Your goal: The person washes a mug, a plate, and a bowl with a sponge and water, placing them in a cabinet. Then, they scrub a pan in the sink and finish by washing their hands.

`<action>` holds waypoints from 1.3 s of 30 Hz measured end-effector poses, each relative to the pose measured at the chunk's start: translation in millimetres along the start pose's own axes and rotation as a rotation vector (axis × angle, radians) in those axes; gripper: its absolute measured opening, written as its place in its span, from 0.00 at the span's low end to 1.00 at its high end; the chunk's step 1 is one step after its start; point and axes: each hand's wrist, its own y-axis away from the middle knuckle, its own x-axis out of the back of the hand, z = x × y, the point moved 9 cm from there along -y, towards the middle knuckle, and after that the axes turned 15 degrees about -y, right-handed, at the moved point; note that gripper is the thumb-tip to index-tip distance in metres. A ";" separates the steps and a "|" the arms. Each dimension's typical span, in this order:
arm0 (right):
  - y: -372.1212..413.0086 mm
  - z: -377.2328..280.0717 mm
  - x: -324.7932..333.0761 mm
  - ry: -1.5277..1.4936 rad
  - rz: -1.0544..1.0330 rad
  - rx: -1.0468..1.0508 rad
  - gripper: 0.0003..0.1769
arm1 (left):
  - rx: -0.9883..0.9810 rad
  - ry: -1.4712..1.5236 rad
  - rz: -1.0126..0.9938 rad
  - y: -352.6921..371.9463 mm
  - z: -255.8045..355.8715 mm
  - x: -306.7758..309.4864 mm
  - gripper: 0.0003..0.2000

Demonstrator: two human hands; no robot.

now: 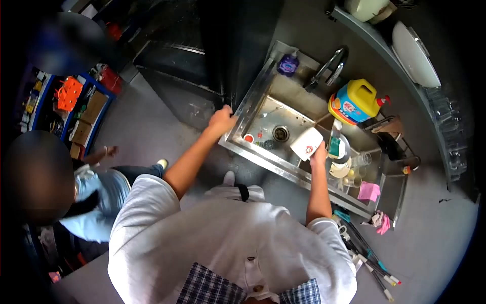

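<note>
My right hand (319,154) is closed on a white cup (307,144) with a small red-and-dark print, tilted over the front side of the metal sink (273,159). Beside the sink's left front corner, my left hand (221,121) has its fingers curled in next to a dark panel; what they grip, if anything, is hidden. Just right of the cup are a green sponge (334,147) and a pale plate (340,169). Clear glasses (361,160) stand in the right basin. Near the drain (280,134) lies a small red-rimmed item (248,138).
A faucet (331,66) rises behind the sink, between a purple soap bottle (288,63) and a yellow detergent jug (357,101). A pink cloth (369,191) lies at the right basin. Another person (98,202) stands at left. Long-handled tools (372,261) lean below.
</note>
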 end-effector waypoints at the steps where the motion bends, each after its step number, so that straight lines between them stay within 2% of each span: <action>1: 6.0 0.8 6.3 -0.037 0.012 0.035 0.25 | -0.010 -0.032 -0.026 -10.3 -18.6 -15.2 0.28; 3: 2.4 -3.1 5.8 -0.117 0.008 0.116 0.25 | 0.022 0.091 0.057 -15.2 -18.1 -9.1 0.33; 5: 11.8 -14.9 -8.7 0.134 0.022 0.141 0.26 | 0.142 0.355 -0.037 -33.5 -17.0 -28.0 0.35; 6: 15.0 -9.2 -4.1 0.029 0.039 0.122 0.26 | 0.132 0.452 -0.021 -35.7 -13.5 -27.6 0.32; 7: 12.8 -8.6 -5.5 -0.078 0.053 0.107 0.26 | 0.089 0.389 0.037 -33.7 -11.5 -25.8 0.30; 9: 7.8 -16.6 -15.6 -0.021 0.004 0.153 0.25 | -0.001 0.237 0.162 -27.6 -18.8 -11.4 0.26; 11: 13.0 -7.5 -4.7 -0.006 -0.032 0.110 0.24 | -0.003 0.424 0.104 -15.2 -30.0 -19.0 0.20; 13: 10.6 -0.4 7.0 -0.208 0.052 0.137 0.23 | -0.097 0.219 0.280 16.8 -37.5 -7.7 0.19; 16: -15.9 -17.1 17.9 0.430 0.102 0.276 0.23 | -0.024 0.256 0.296 90.2 -81.4 -8.5 0.23; 17: -13.6 -6.6 16.2 -0.030 0.122 0.286 0.24 | 0.038 0.250 0.304 114.3 -100.3 -7.1 0.23; 19: -21.2 -19.6 10.4 0.227 0.060 0.428 0.26 | 0.153 0.185 0.330 157.6 -142.6 -0.1 0.23; 21: 34.3 -46.2 -40.3 0.784 0.108 0.535 0.28 | 0.244 0.164 0.345 198.5 -170.9 16.6 0.23; 22: 18.6 -23.1 -35.3 0.450 0.057 0.401 0.28 | 0.265 0.138 0.374 213.8 -185.9 23.2 0.22; 23: 9.3 -6.0 -35.9 0.281 -0.024 0.329 0.26 | 0.302 0.098 0.357 225.5 -201.8 27.8 0.22; 25: 23.2 7.9 -65.7 0.311 -0.113 0.351 0.25 | 0.358 0.084 0.389 242.6 -236.8 36.1 0.25; 27: 54.2 28.0 -102.8 0.475 -0.216 0.187 0.22 | 0.441 0.070 0.465 255.5 -261.8 43.4 0.27; 29: 93.1 58.5 -149.3 0.409 -0.384 -0.045 0.23 | 0.508 0.000 0.471 257.1 -285.5 53.5 0.30; 33: 141.7 136.0 -233.4 0.563 -0.639 -0.179 0.20 | 0.681 -0.068 0.288 243.4 -319.7 71.9 0.30; 35: 169.6 191.8 -263.9 0.572 -0.719 -0.345 0.20 | 0.737 -0.176 0.312 238.3 -333.5 86.8 0.28; 38: 202.4 274.6 -293.1 0.584 -0.816 -0.318 0.20 | 0.663 -0.228 0.467 242.1 -349.3 109.4 0.26; 39: 208.1 305.5 -295.8 0.591 -0.844 -0.343 0.21 | 0.645 -0.148 0.478 244.9 -357.5 116.8 0.26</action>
